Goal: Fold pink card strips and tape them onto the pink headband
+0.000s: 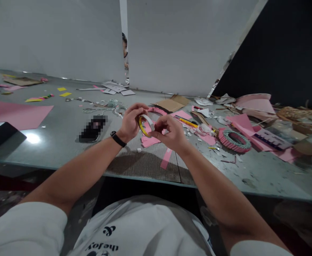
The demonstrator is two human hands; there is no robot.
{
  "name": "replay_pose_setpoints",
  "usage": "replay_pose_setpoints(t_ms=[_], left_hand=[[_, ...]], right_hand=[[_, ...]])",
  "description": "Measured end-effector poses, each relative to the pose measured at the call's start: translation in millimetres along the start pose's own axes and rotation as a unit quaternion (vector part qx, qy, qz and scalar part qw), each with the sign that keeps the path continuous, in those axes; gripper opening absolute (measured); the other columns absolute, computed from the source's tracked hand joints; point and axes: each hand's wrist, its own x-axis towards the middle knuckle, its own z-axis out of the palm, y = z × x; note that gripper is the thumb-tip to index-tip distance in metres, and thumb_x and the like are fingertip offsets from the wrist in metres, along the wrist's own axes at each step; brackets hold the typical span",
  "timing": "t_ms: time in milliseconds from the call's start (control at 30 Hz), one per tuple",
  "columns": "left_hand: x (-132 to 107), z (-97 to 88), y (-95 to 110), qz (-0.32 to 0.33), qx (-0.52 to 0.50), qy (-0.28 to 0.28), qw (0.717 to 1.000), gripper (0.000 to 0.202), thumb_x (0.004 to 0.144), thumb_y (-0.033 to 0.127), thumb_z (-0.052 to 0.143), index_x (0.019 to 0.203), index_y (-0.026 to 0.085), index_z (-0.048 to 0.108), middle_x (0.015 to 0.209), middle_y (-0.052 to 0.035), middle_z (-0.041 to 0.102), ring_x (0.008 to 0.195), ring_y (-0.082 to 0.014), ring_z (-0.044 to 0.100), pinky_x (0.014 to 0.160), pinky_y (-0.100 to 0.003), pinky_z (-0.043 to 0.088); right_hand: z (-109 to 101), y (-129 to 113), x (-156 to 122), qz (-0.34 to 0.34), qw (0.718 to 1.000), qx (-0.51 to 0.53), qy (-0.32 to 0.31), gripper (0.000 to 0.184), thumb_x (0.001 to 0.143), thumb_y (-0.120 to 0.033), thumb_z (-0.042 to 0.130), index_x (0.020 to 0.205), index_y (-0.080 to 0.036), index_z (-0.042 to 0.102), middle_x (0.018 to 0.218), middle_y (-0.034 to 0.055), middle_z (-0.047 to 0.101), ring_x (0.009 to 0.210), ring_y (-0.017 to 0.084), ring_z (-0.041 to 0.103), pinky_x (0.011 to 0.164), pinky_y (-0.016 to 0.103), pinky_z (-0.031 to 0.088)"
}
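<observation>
- Here we are at the table's front edge, both forearms up and the hands working close together!
- The left hand is curled firmly around a roll of tape, yellow-edged with a white face, held up just above the tabletop.
- The right hand comes in tight, thumb and forefinger pinched at the roll's rim. From this angle I can't quite tell whether they've caught a loose end.
- Good technique here: fingertips close to the roll, the other hand steadying it, and no crushing of that soft coil.
- Just behind the hands sits a pink paper ring, with pink paper scraps right below them.
- Out past the right hand, a pink-and-green paper ring lies flat.
- Left of the left hand is a phone, blurred out.
</observation>
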Motion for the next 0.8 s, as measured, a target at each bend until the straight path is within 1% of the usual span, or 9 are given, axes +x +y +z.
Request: replay_pose_setpoints(t_ms=[67, 133, 233, 333, 433, 500, 600, 700, 800], left_hand=[[-1, 2.4, 2, -0.003, -0.010, -0.002, 1.000, 0.021, 0.094, 0.042, 0.074, 0.089, 0.022, 0.073, 0.069, -0.0005, 0.068, 0.062, -0.0147, 0.066, 0.059, -0.027, 0.051], [-1, 5.1, 4, -0.007, -0.024, -0.018, 1.000, 0.026, 0.097, 0.047, 0.075, 0.090, 0.023, 0.071, 0.068, 0.0005, 0.065, 0.062, -0.0146, 0.065, 0.060, -0.028, 0.053], [-3, 7.9, 6, -0.016, -0.010, -0.023, 1.000, 0.032, 0.101, 0.053, 0.073, 0.089, 0.023, 0.071, 0.071, -0.0003, 0.065, 0.063, -0.0148, 0.064, 0.060, -0.030, 0.054], [-3, 7.5, 5, -0.014, 0.037, -0.012, 0.999, 0.045, 0.107, 0.065, 0.063, 0.091, 0.024, 0.071, 0.075, -0.0028, 0.066, 0.067, -0.0171, 0.065, 0.063, -0.034, 0.057], [-3, 5.1, 6, 0.005, 0.080, -0.019, 0.997, 0.062, 0.109, 0.081, 0.049, 0.095, 0.025, 0.072, 0.081, -0.0058, 0.069, 0.074, -0.0204, 0.070, 0.066, -0.037, 0.058], [-3, 4.1, 9, 0.009, 0.101, -0.025, 0.995, 0.070, 0.107, 0.087, 0.044, 0.099, 0.025, 0.074, 0.085, -0.0078, 0.071, 0.081, -0.0223, 0.073, 0.068, -0.038, 0.059], [-3, 4.7, 15, 0.005, 0.114, -0.030, 0.993, 0.075, 0.105, 0.093, 0.043, 0.105, 0.025, 0.075, 0.089, -0.0094, 0.073, 0.087, -0.0247, 0.076, 0.069, -0.039, 0.060], [-3, 6.4, 18, -0.002, 0.105, -0.029, 0.994, 0.075, 0.104, 0.093, 0.045, 0.107, 0.024, 0.075, 0.092, -0.0100, 0.075, 0.089, -0.0258, 0.077, 0.066, -0.038, 0.060], [-3, 7.5, 18, -0.019, 0.070, -0.027, 0.997, 0.074, 0.106, 0.091, 0.044, 0.106, 0.023, 0.073, 0.096, -0.0107, 0.076, 0.091, -0.0256, 0.078, 0.069, -0.039, 0.063]], right_hand=[[1, 0, -1, 0.011, 1.000, 0.016, -0.019, 0.054, 0.087, -0.064, 0.098, 0.099, -0.027, 0.061, 0.079, -0.0046, 0.069, 0.063, 0.012, 0.062, 0.058, 0.027, 0.055], [3, -1, -2, 0.017, 0.999, 0.033, -0.033, 0.058, 0.084, -0.066, 0.099, 0.103, -0.027, 0.060, 0.078, -0.0053, 0.069, 0.062, 0.012, 0.061, 0.057, 0.027, 0.054], [6, -1, -2, 0.021, 0.998, 0.047, -0.036, 0.062, 0.082, -0.068, 0.100, 0.107, -0.028, 0.059, 0.076, -0.0060, 0.068, 0.061, 0.012, 0.060, 0.056, 0.027, 0.052], [6, 0, -3, 0.024, 0.998, 0.034, -0.040, 0.068, 0.079, -0.072, 0.100, 0.111, -0.028, 0.059, 0.077, -0.0059, 0.068, 0.062, 0.013, 0.058, 0.056, 0.028, 0.051], [6, 4, -4, 0.011, 0.998, 0.017, -0.066, 0.080, 0.075, -0.075, 0.101, 0.126, -0.030, 0.060, 0.083, -0.0054, 0.069, 0.063, 0.013, 0.058, 0.059, 0.029, 0.052], [5, 6, -5, -0.003, 0.996, 0.004, -0.092, 0.091, 0.075, -0.078, 0.100, 0.140, -0.030, 0.057, 0.093, -0.0023, 0.072, 0.070, 0.014, 0.063, 0.062, 0.029, 0.054], [4, 7, -6, -0.029, 0.992, -0.029, -0.122, 0.102, 0.077, -0.083, 0.096, 0.154, -0.030, 0.052, 0.121, 0.0085, 0.075, 0.091, 0.021, 0.070, 0.068, 0.032, 0.058], [2, 6, -7, -0.070, 0.987, -0.063, -0.134, 0.103, 0.083, -0.080, 0.094, 0.162, -0.031, 0.050, 0.141, 0.0150, 0.069, 0.105, 0.025, 0.069, 0.075, 0.036, 0.061], [1, 6, -6, -0.108, 0.981, -0.088, -0.134, 0.098, 0.087, -0.077, 0.092, 0.163, -0.030, 0.052, 0.150, 0.0178, 0.063, 0.119, 0.029, 0.068, 0.083, 0.040, 0.065]])
